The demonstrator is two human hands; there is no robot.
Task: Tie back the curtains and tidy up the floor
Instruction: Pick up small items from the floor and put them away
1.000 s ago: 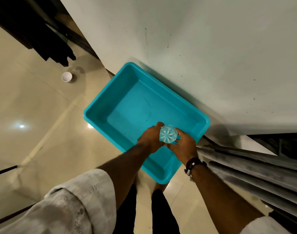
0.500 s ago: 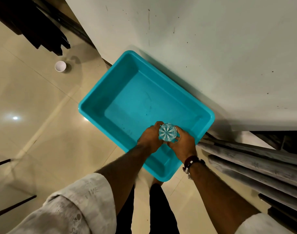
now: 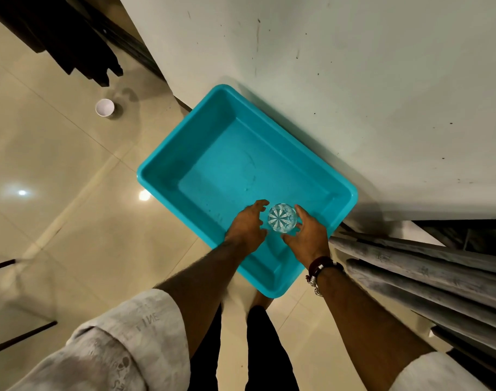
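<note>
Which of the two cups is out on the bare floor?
The small white cup, standing upright on the floor tiles at upper left. The other, a clear cut glass, is over the turquoise tub, between the left hand and right hand.

We count one turquoise tub [image 3: 184, 153], one clear cut glass [image 3: 282, 217] in its near end, one white paper cup [image 3: 104, 107] on the floor, and two hands.

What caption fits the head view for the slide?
Both hands, left and right, open around a glass over a blue tub.
</note>
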